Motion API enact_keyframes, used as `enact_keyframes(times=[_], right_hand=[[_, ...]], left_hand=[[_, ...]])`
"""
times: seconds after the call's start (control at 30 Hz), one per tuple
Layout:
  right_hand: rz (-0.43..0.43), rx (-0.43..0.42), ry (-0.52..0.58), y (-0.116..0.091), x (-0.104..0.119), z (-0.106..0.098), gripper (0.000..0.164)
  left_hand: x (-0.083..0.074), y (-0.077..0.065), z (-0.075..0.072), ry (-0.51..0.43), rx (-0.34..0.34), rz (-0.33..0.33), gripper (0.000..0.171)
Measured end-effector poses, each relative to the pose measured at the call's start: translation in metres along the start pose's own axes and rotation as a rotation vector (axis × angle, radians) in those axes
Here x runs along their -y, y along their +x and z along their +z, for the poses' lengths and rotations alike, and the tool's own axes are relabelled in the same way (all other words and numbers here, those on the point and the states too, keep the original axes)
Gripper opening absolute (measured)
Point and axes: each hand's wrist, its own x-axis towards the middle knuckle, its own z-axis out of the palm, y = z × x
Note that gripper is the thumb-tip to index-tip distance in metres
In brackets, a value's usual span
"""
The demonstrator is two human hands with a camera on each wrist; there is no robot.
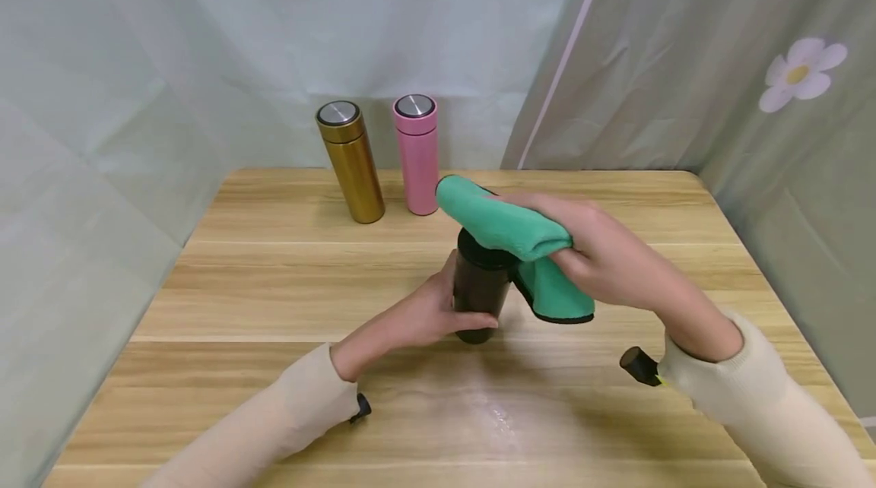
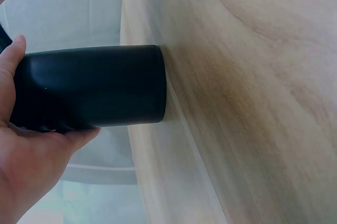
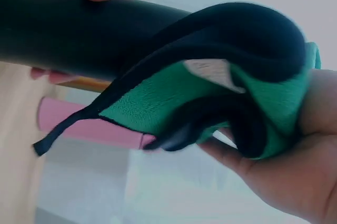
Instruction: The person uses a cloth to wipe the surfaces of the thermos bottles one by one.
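In the head view my left hand (image 1: 433, 313) grips a black bottle (image 1: 479, 286) round its body, near the middle of the table. The bottle stands slightly tilted; in the left wrist view its base (image 2: 158, 84) appears at or just above the wood, and I cannot tell whether it touches. My right hand (image 1: 609, 252) holds a folded green cloth (image 1: 506, 222) with black edging against the bottle's top, hiding part of the lid. In the right wrist view, the cloth (image 3: 158, 95) hangs in a loose fold with a white label (image 3: 213, 72) showing.
A gold bottle (image 1: 356, 176) and a pink bottle (image 1: 419, 161) stand upright at the back of the wooden table (image 1: 274, 290). A shiny smear (image 1: 499, 419) marks the wood near the front. Pale curtains (image 1: 445, 24) hang behind and beside the table.
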Motion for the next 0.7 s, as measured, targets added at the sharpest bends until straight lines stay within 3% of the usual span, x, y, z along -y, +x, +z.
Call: enact_keyframes(times=[0.23, 0.43, 0.53, 0.63, 0.7], right_hand=[[-0.011, -0.089, 0.065, -0.03, -0.007, 0.013, 0.079], [-0.028, -0.145, 0.025, -0.051, -0.001, 0.024, 0.089], [-0.052, -0.195, -0.018, -0.06, 0.004, 0.032, 0.072], [-0.128, -0.257, -0.104, -0.067, 0.008, 0.041, 0.044], [-0.193, -0.285, -0.161, -0.069, 0.01, 0.048, 0.039]], left_hand=[[0.001, 0.0, -0.001, -0.007, -0.013, -0.002, 0.094], [0.001, -0.001, 0.001, -0.015, -0.027, 0.006, 0.094], [0.001, -0.001, 0.001, -0.036, -0.018, -0.002, 0.095], [0.001, -0.001, 0.002, -0.051, -0.007, -0.002, 0.096], [0.001, 0.0, 0.002, -0.058, -0.001, 0.017, 0.097]])
